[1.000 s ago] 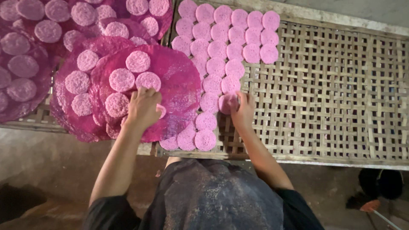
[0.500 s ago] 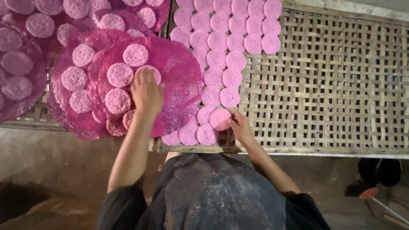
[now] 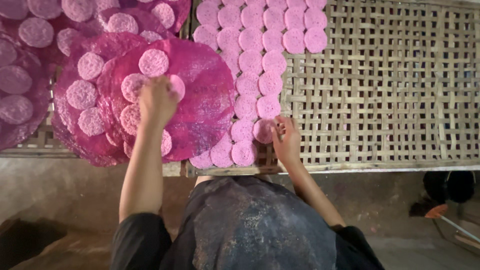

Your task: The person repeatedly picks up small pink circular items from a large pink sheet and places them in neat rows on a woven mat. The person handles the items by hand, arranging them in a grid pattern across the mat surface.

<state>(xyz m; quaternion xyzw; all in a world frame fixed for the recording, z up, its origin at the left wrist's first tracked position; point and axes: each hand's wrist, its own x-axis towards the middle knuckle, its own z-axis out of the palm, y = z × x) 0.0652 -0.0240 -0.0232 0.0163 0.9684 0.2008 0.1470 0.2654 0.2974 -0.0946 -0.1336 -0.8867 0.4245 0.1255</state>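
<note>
We see the right hand (image 3: 286,141) resting on a woven bamboo rack (image 3: 390,90), fingers drawn together on the edge of a small pink disc (image 3: 262,131) that lies flat just left of the fingertips. Being round, the disc has no long axis to speak of; its face points up. It ends a column of like pink discs (image 3: 260,62) that runs away from the hand toward the far side of the rack, and more discs lie in a short row just left of the wrist.

The left hand (image 3: 156,100) lies palm down on a large round magenta sheet (image 3: 200,95), fingers bunched over a pale disc (image 3: 175,86); whether it pinches that disc or only presses it we cannot tell, since the knuckles hide the fingertips. Other pale discs sit on the sheet to the left of and beyond this hand.

Against half a second ago, the right hand has the pink disc lower and nearer the row's end, while the left hand has slid slightly toward the body across the sheet.
</note>
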